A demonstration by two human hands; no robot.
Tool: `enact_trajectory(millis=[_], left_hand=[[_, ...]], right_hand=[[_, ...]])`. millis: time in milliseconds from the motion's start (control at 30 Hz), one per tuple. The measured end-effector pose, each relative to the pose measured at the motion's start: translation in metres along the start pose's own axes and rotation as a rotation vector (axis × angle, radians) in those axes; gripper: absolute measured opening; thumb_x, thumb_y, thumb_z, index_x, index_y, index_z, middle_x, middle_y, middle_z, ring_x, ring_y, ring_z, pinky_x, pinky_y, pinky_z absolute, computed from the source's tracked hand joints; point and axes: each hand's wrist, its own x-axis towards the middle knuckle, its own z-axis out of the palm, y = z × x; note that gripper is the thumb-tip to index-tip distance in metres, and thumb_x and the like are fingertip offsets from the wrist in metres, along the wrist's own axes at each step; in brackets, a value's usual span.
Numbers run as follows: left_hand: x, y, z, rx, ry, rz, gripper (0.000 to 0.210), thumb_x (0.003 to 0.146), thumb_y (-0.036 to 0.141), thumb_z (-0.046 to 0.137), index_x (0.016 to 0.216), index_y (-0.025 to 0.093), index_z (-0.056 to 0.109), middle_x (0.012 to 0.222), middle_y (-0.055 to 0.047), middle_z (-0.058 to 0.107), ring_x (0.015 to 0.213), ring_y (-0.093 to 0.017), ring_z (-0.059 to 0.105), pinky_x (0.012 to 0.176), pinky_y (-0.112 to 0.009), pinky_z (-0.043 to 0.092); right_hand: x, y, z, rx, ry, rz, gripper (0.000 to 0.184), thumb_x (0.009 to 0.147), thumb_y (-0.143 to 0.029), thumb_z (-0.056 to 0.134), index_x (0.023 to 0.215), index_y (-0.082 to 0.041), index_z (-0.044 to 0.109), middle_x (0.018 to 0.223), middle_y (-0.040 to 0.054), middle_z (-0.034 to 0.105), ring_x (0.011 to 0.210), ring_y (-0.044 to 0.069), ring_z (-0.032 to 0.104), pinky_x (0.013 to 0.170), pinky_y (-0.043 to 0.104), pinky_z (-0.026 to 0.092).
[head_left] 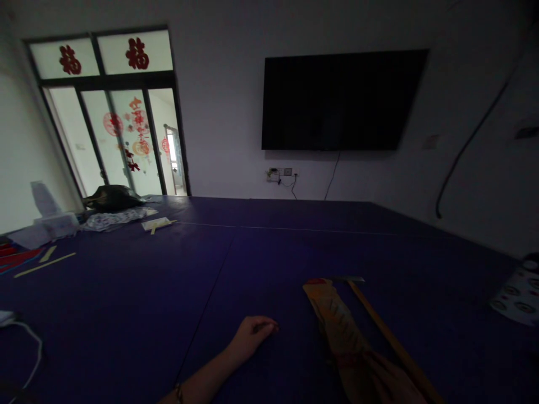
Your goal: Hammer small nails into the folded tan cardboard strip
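Note:
My left hand [251,333] hovers over or rests on the dark purple table [261,258], its fingers curled in and the thumb close to the fingertips. Nothing shows in it. To its right lies a long, narrow tan-orange packet [337,317] with a red end and dark stripes. My right hand [389,379], dim at the bottom edge, has its fingers on the near part of this packet. Close beside the packet runs a long wooden handle [383,328] with a thin, flat metal head [353,279] at its far end. Its near end is out of view.
A patterned white item [520,297] stands at the right edge. Far left are a black bag [113,197], a clear plastic box [59,224], yellow strips [46,265] and red pieces [19,259]. A white cable [40,348] curves at lower left. A television [343,101] hangs on the wall.

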Motion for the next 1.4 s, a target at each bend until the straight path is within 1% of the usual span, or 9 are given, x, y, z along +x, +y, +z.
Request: enact_trajectory(millis=[167,400,567,733,833,967,1133,1333,1400], left_hand=[[0.0,0.002,0.0,0.041,0.018,-0.003,0.042,0.075,0.05,0.048,0.085,0.014,0.068,0.084,-0.007,0.069,0.08,-0.018,0.06,0.075,-0.027,0.044],[-0.003,0.011,-0.003,0.008,0.118,-0.002,0.042,0.074,0.05,0.048,0.077,0.013,0.069,0.079,-0.007,0.07,0.078,-0.02,0.061,0.076,-0.03,0.045],[0.0,0.013,-0.021,-0.029,0.367,0.055,0.038,0.076,0.044,0.048,0.085,0.011,0.065,0.087,-0.01,0.069,0.084,-0.022,0.062,0.08,-0.034,0.045],[0.008,0.003,-0.055,0.428,0.631,0.211,0.037,0.076,0.032,0.049,0.108,0.015,0.055,0.117,-0.011,0.057,0.113,-0.024,0.048,0.098,-0.041,0.033],[0.009,-0.002,-0.066,0.706,0.579,0.239,0.045,0.075,0.031,0.049,0.118,0.017,0.047,0.125,-0.011,0.05,0.121,-0.025,0.039,0.103,-0.046,0.025],[0.009,-0.003,-0.064,0.823,0.374,0.108,0.05,0.074,0.035,0.051,0.12,0.016,0.046,0.119,-0.013,0.055,0.111,-0.025,0.049,0.096,-0.04,0.037],[0.009,0.002,-0.059,0.936,0.325,-0.031,0.055,0.072,0.043,0.052,0.119,0.016,0.047,0.114,-0.013,0.057,0.107,-0.026,0.052,0.093,-0.04,0.039],[0.013,0.006,-0.066,1.051,0.228,0.055,0.084,0.052,0.06,0.064,0.12,0.015,0.044,0.116,-0.014,0.055,0.109,-0.029,0.049,0.095,-0.043,0.037],[0.013,0.006,-0.068,1.063,0.216,0.072,0.086,0.05,0.062,0.064,0.119,0.015,0.044,0.114,-0.014,0.056,0.108,-0.029,0.05,0.094,-0.044,0.036]], right_hand=[[0.02,-0.04,0.004,-0.003,0.025,-0.026,0.039,0.075,-0.025,0.037,0.096,-0.016,0.068,0.105,0.0127,0.066,0.097,0.024,0.06,0.084,0.036,0.05],[0.066,-0.104,0.004,0.112,-0.082,-0.102,0.037,0.077,-0.016,0.038,0.099,-0.021,0.067,0.106,0.0104,0.065,0.099,0.023,0.058,0.087,0.036,0.047],[0.104,-0.136,0.007,0.203,-0.199,-0.281,0.037,0.08,-0.013,0.035,0.099,-0.018,0.066,0.106,0.0118,0.064,0.099,0.023,0.057,0.086,0.038,0.046],[0.135,-0.147,0.012,0.286,-0.28,-0.428,0.036,0.081,-0.013,0.036,0.103,-0.022,0.064,0.11,0.0069,0.063,0.102,0.02,0.055,0.09,0.036,0.042],[0.148,-0.142,0.012,0.329,-0.319,-0.489,0.034,0.082,-0.017,0.038,0.103,-0.026,0.063,0.114,0.0033,0.061,0.107,0.019,0.051,0.092,0.035,0.04],[0.162,-0.131,0.014,0.349,-0.345,-0.494,0.032,0.08,-0.018,0.043,0.103,-0.028,0.064,0.116,0.0014,0.06,0.113,0.023,0.043,0.095,0.041,0.036],[0.173,-0.123,0.022,0.38,-0.34,-0.438,0.032,0.077,-0.02,0.047,0.105,-0.023,0.064,0.115,0.0075,0.06,0.113,0.028,0.041,0.094,0.049,0.033],[0.169,-0.121,0.033,0.465,-0.33,-0.437,0.037,0.077,-0.017,0.044,0.11,-0.017,0.059,0.113,0.0088,0.061,0.107,0.022,0.049,0.094,0.04,0.038],[0.168,-0.121,0.035,0.487,-0.332,-0.442,0.036,0.075,-0.016,0.044,0.108,-0.018,0.06,0.112,0.0079,0.062,0.106,0.022,0.05,0.093,0.04,0.039]])
